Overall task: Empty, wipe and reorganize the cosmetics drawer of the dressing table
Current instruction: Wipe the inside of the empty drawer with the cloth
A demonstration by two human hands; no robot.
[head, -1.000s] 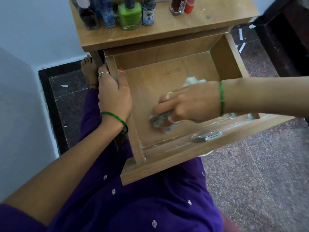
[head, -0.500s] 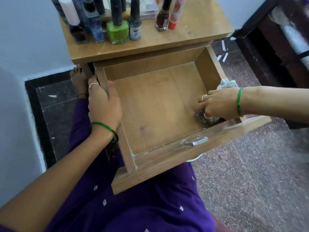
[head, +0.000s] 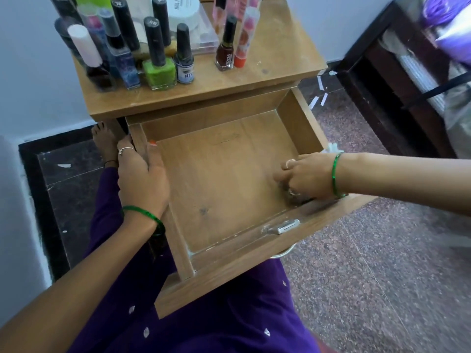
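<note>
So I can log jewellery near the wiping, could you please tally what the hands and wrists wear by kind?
Green bangle: 2, one per wrist.
Ring: 3, one on the left hand, two on the right hand.
Total: 5

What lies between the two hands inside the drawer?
Only bare drawer floor in the head view; left hand grips the side wall, right hand holds a cloth.

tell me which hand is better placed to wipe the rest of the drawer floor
Right. The right hand already holds the cloth down in the drawer's near right corner. The left hand grips the left wall, steadying it.
</note>
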